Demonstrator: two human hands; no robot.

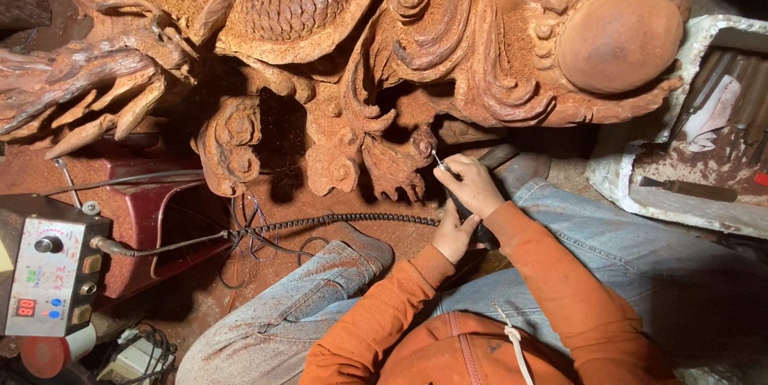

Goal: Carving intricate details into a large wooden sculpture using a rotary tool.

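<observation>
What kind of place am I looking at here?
Most likely a woodcarving workshop. A large reddish wooden sculpture with scales and curls fills the view, the right hand holds a thin powered carving tool to it, and a tray of hand tools sits beside, all dusted red.

Orange hooded sweatshirt (512,337), dusty blue jeans (624,233).

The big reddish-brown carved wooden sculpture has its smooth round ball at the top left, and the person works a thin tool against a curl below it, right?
Not quite: in the head view the smooth round ball sits at the top right. The rest holds: the right hand works a thin tool against a curl.
</observation>
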